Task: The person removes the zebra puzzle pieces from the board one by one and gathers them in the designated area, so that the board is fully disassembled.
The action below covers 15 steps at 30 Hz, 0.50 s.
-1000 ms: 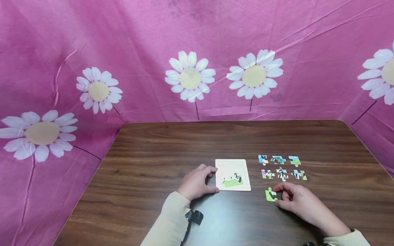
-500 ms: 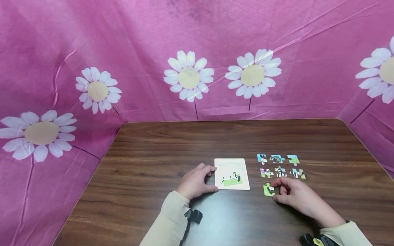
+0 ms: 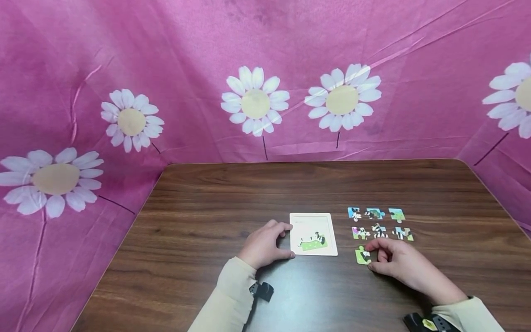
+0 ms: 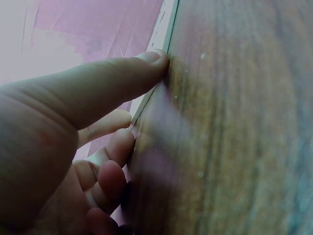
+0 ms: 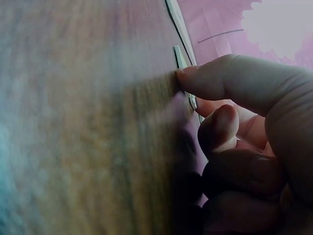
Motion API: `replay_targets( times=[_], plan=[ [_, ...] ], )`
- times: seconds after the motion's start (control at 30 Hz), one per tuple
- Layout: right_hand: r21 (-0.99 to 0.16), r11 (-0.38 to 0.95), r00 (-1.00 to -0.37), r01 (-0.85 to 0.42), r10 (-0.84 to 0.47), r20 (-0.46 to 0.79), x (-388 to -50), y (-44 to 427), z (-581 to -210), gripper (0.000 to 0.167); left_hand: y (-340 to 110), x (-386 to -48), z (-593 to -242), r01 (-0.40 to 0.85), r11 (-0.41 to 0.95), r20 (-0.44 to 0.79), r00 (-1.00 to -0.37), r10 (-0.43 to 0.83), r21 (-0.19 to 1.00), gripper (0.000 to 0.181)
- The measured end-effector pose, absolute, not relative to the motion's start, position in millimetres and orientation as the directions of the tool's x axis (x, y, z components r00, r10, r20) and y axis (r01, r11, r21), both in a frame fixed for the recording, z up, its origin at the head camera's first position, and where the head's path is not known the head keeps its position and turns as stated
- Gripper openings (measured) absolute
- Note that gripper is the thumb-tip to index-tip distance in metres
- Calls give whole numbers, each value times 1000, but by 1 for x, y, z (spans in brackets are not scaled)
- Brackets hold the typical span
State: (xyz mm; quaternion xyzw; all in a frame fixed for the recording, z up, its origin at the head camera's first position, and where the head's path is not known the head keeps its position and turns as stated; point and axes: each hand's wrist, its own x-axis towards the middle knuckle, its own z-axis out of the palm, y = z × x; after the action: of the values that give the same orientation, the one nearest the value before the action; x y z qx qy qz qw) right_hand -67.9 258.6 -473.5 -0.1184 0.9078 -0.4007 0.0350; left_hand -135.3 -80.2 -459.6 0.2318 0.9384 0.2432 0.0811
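Note:
A square white puzzle board (image 3: 313, 223) with a partial animal-and-grass picture lies on the table. My left hand (image 3: 265, 246) touches its left side with thumb and index finger; in the left wrist view the thumb of that hand (image 4: 73, 112) rests at the board's edge. To the right, my right hand (image 3: 400, 265) pinches a green jigsaw piece (image 3: 361, 256) by its right side between thumb and index finger. The piece lies at or just above the tabletop; I cannot tell which. Seen from the right wrist, the piece (image 5: 179, 58) is edge-on beside the thumb.
Several loose jigsaw pieces lie in two rows beyond my right hand, among them a blue-green one (image 3: 397, 215) and a striped one (image 3: 401, 233). The brown wooden table (image 3: 215, 198) meets a pink daisy-print cloth (image 3: 191, 115) at its back and sides.
My right hand has shifted the green piece slightly away from me, closer to the loose rows, and then stays nearly still. The left hand keeps its place at the board.

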Motion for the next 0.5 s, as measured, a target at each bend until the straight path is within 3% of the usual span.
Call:
replay_targets(
  times=[0.23,0.5],
  plan=[
    [-730,666,-973,-155,-232,-5,-68,258,-470,30,-80,-136,-460,402,771,-32,-878,478,495,66],
    [-722,666,-974,-187,-223,46,-71,247,-461,27,-81,-136,-462,402,771,-31,-878,478,494,66]
  ],
)
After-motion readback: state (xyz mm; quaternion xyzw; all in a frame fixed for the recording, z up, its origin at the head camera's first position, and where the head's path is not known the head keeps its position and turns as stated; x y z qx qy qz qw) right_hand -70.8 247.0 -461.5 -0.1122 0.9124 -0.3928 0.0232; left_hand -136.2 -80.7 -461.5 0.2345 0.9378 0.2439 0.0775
